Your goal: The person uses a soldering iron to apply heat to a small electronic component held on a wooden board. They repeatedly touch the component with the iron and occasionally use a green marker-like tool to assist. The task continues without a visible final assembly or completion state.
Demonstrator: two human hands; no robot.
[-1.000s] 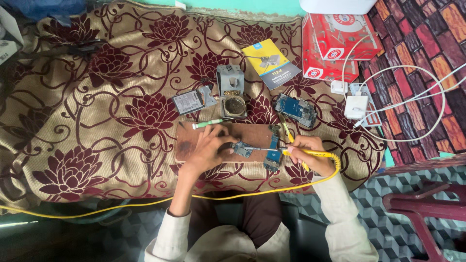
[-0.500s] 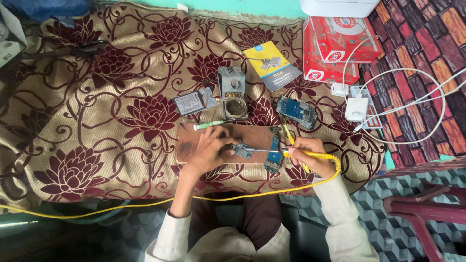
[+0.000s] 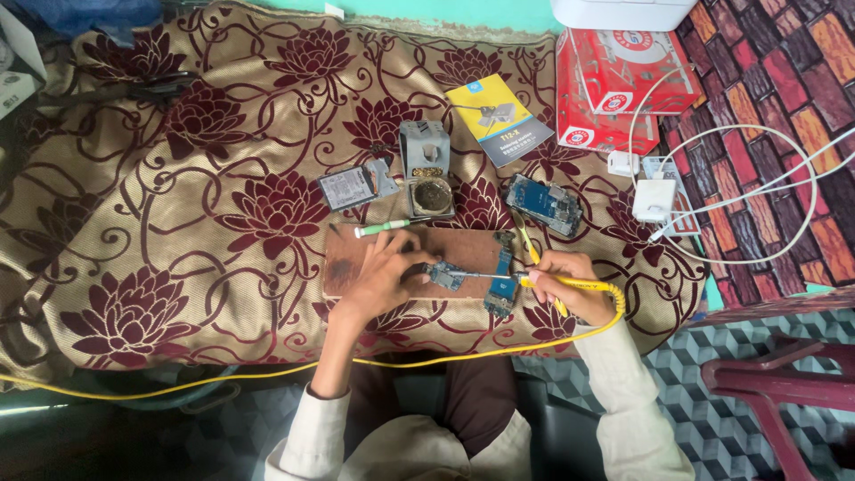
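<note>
Soldering iron (image 3: 570, 283) in right hand (image 3: 561, 285) — board edge (image 3: 374, 278).

A wooden board (image 3: 356, 258) is laid on a patterned cloth (image 3: 178, 178), and a small circuit board (image 3: 450, 275) is set on it. The left hand (image 3: 387, 272) is placed left of the circuit board, the right hand (image 3: 565, 278) to its right. Behind the board a soldering stand (image 3: 426, 178) is seen, with a battery (image 3: 346, 189) to its left and a second circuit board (image 3: 545, 203) to its right. Farther right, a charger (image 3: 655, 199) is placed in front of a carton (image 3: 623, 98).
</note>
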